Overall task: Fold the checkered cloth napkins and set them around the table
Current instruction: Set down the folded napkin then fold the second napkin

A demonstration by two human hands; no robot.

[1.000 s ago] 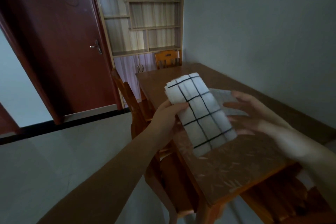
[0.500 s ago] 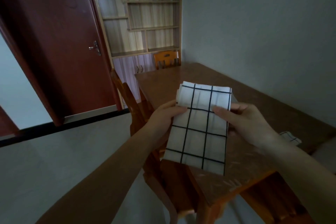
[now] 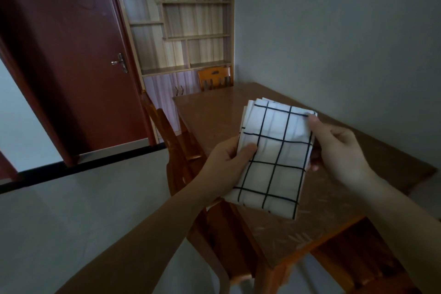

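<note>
A white napkin with a black grid (image 3: 274, 160), folded into several layers, hangs in the air above the near corner of the wooden table (image 3: 214, 112). My left hand (image 3: 226, 164) pinches its left edge, thumb on top. My right hand (image 3: 338, 150) grips the right edge, with the thumb near the top right corner and the fingers behind the cloth. The napkin's top layers fan apart slightly at the upper left. No other napkin shows in this view.
A wooden chair (image 3: 174, 150) is pushed in at the table's left side, another (image 3: 214, 77) at the far end. A bench or chair seat (image 3: 358, 265) sits below the near right edge. A shelf cabinet (image 3: 186, 31) and a dark red door (image 3: 71, 67) stand behind.
The napkin went from a narrow tilted strip held by my left hand to a wider rectangle held by both. My right hand came onto its right edge. The napkin seen on the table has left view.
</note>
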